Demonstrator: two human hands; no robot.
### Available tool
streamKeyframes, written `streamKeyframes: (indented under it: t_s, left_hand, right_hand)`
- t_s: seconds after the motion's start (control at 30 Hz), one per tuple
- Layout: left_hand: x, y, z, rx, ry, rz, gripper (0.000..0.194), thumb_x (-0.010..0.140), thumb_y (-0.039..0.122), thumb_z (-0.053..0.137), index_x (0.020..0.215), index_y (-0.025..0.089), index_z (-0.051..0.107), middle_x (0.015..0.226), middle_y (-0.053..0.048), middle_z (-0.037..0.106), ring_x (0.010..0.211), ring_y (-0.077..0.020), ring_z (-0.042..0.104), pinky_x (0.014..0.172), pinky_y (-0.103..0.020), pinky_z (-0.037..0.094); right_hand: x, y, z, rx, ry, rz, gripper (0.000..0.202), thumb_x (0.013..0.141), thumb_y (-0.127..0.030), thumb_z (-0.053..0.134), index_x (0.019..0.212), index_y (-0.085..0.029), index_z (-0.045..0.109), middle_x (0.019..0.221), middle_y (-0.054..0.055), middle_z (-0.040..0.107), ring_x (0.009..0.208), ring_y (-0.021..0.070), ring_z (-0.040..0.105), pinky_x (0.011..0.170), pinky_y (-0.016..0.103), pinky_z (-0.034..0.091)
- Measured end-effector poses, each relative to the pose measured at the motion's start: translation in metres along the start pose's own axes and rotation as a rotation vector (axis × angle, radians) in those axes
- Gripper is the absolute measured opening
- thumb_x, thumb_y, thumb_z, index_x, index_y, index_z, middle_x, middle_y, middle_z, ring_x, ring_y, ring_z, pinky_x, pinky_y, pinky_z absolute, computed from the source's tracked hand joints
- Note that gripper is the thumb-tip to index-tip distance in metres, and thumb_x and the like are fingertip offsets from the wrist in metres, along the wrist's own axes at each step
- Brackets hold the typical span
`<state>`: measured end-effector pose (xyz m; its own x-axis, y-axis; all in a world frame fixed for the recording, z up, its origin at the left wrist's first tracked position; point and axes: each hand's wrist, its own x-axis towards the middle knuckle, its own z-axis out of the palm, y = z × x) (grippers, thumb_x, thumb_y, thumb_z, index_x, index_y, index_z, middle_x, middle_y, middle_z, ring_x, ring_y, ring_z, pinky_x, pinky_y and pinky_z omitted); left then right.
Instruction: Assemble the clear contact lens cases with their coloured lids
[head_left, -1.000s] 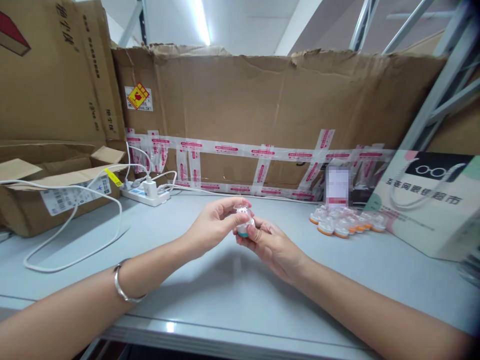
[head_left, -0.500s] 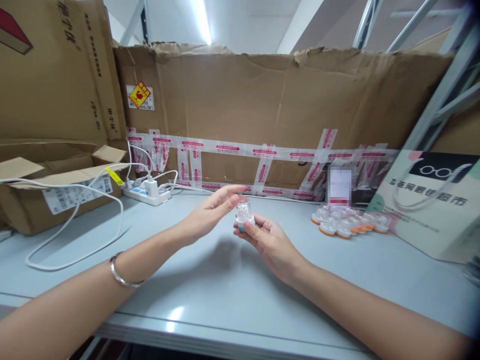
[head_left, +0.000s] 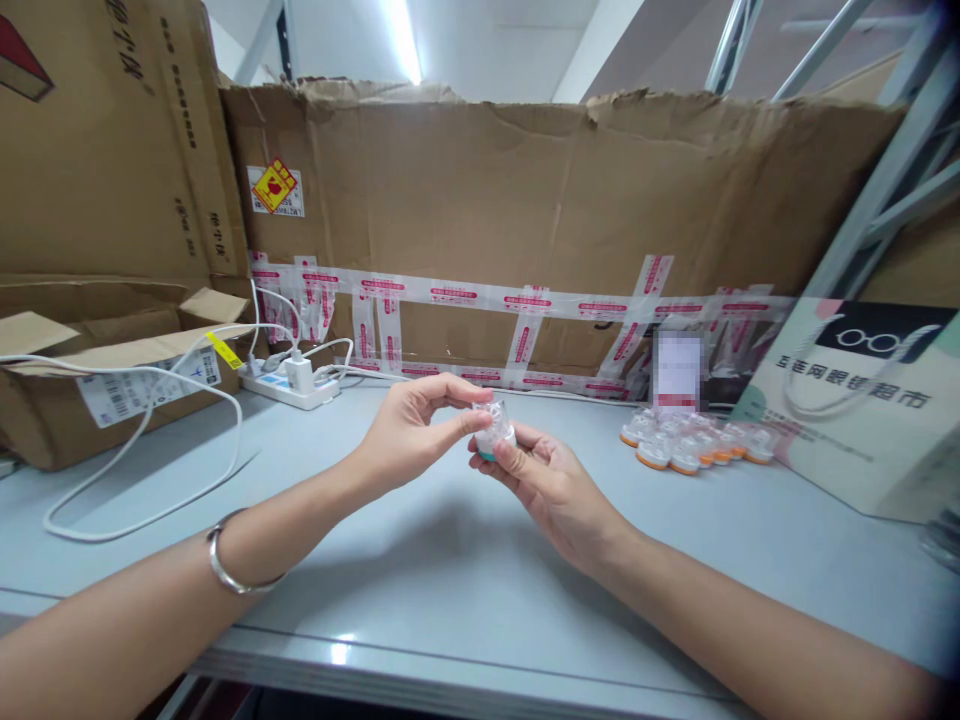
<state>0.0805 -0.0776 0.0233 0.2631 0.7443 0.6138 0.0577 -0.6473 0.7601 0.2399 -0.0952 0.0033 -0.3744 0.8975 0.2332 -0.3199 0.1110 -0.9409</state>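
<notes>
A small clear container (head_left: 495,428) with a white and teal base is held up above the grey table (head_left: 420,590), tilted slightly to the left. My right hand (head_left: 551,480) grips its base between thumb and fingers. The thumb and fingers of my left hand (head_left: 420,425) are closed around the clear upper part from the left side. What is inside the clear part is too small to tell. A silver bangle (head_left: 223,560) circles my left wrist.
Several clear containers with orange bases (head_left: 684,455) stand at the back right, beside a paper bag (head_left: 855,410). A power strip (head_left: 289,388) with white cables (head_left: 142,520) lies at the left, near an open cardboard box (head_left: 45,420). A large cardboard sheet (head_left: 465,190) stands behind.
My left hand's fingers have closed onto the container's clear upper part; before, they were spread more beside it. The container has moved slightly right and tilted. My right hand still grips the base.
</notes>
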Motion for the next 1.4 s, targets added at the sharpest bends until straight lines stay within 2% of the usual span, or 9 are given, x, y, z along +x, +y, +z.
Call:
streamKeyframes:
  t_s: [0.1, 0.17, 0.33, 0.47, 0.67, 0.83, 1.07, 1.27, 1.4]
  left_hand:
    - [-0.002, 0.000, 0.003, 0.103, 0.054, 0.116, 0.015, 0.072, 0.025, 0.066, 0.082, 0.014, 0.063, 0.086, -0.007, 0.065, 0.084, -0.0180, 0.059, 0.080, -0.032, 0.045]
    - [-0.002, -0.001, 0.004, 0.109, 0.060, 0.111, 0.014, 0.073, 0.025, 0.065, 0.082, 0.015, 0.063, 0.086, -0.006, 0.065, 0.084, -0.0177, 0.059, 0.080, -0.032, 0.045]
    - [0.003, -0.005, -0.003, -0.201, -0.148, -0.095, 0.018, 0.079, 0.029, 0.059, 0.092, 0.016, 0.060, 0.090, -0.006, 0.063, 0.069, -0.0127, 0.057, 0.062, -0.026, 0.047]
    - [0.004, -0.005, -0.005, -0.433, -0.255, -0.144, 0.018, 0.082, 0.027, 0.055, 0.098, 0.019, 0.058, 0.100, -0.007, 0.060, 0.067, -0.0101, 0.054, 0.058, -0.024, 0.045]
    - [0.002, 0.001, 0.000, -0.531, -0.201, -0.198, 0.022, 0.083, 0.037, 0.053, 0.095, 0.019, 0.058, 0.083, -0.003, 0.055, 0.062, -0.0084, 0.047, 0.054, -0.021, 0.041]
    - [0.001, 0.001, 0.001, -0.483, -0.165, -0.174, 0.019, 0.076, 0.029, 0.063, 0.090, 0.020, 0.054, 0.075, 0.001, 0.055, 0.057, -0.0066, 0.048, 0.049, -0.019, 0.037]
    - [0.000, 0.001, -0.001, -0.499, -0.225, -0.194, 0.020, 0.082, 0.032, 0.055, 0.096, 0.018, 0.055, 0.093, -0.005, 0.058, 0.070, -0.0099, 0.053, 0.054, -0.020, 0.039]
    - [-0.003, -0.005, 0.006, -0.349, -0.114, -0.172, 0.037, 0.072, 0.028, 0.067, 0.105, 0.022, 0.050, 0.103, -0.004, 0.054, 0.093, -0.0146, 0.052, 0.075, -0.025, 0.043]
    - [-0.002, -0.006, 0.008, -0.272, -0.150, -0.242, 0.027, 0.073, 0.028, 0.065, 0.095, 0.017, 0.056, 0.098, -0.004, 0.058, 0.091, -0.0150, 0.054, 0.081, -0.028, 0.042]
  right_hand:
    - [0.001, 0.002, -0.002, -0.068, 0.009, -0.043, 0.029, 0.070, -0.034, 0.068, 0.094, -0.019, 0.065, 0.089, 0.004, 0.063, 0.082, 0.0143, 0.056, 0.084, 0.032, 0.043]
    - [0.001, 0.002, -0.002, -0.074, 0.012, -0.044, 0.028, 0.069, -0.035, 0.068, 0.092, -0.018, 0.066, 0.088, 0.004, 0.063, 0.081, 0.0145, 0.056, 0.084, 0.033, 0.043]
    - [0.000, -0.001, 0.000, 0.113, -0.093, 0.055, 0.021, 0.071, -0.034, 0.067, 0.081, -0.016, 0.066, 0.082, 0.004, 0.062, 0.077, 0.0126, 0.058, 0.085, 0.030, 0.044]
    - [-0.001, -0.001, -0.002, 0.229, -0.189, 0.091, 0.021, 0.077, -0.033, 0.062, 0.087, -0.016, 0.066, 0.088, 0.004, 0.064, 0.080, 0.0105, 0.059, 0.084, 0.024, 0.045]
    - [0.000, -0.001, -0.004, 0.233, -0.196, 0.107, 0.024, 0.078, -0.036, 0.061, 0.090, -0.016, 0.066, 0.091, 0.005, 0.065, 0.082, 0.0112, 0.060, 0.087, 0.025, 0.045]
    - [-0.002, -0.001, -0.001, 0.228, -0.203, 0.107, 0.025, 0.074, -0.036, 0.064, 0.089, -0.016, 0.064, 0.093, 0.005, 0.064, 0.082, 0.0110, 0.060, 0.088, 0.025, 0.045]
    - [-0.002, 0.001, -0.001, 0.265, -0.221, 0.090, 0.022, 0.079, -0.033, 0.060, 0.096, -0.018, 0.061, 0.095, 0.004, 0.065, 0.084, 0.0094, 0.061, 0.088, 0.023, 0.044]
    - [0.004, 0.002, -0.005, 0.295, -0.100, 0.075, 0.018, 0.077, -0.035, 0.062, 0.085, -0.019, 0.064, 0.085, 0.000, 0.065, 0.084, 0.0079, 0.059, 0.093, 0.023, 0.041]
    - [0.006, 0.002, -0.007, 0.315, -0.101, 0.054, 0.016, 0.078, -0.032, 0.061, 0.086, -0.018, 0.063, 0.084, -0.001, 0.064, 0.083, 0.0066, 0.059, 0.095, 0.022, 0.040]
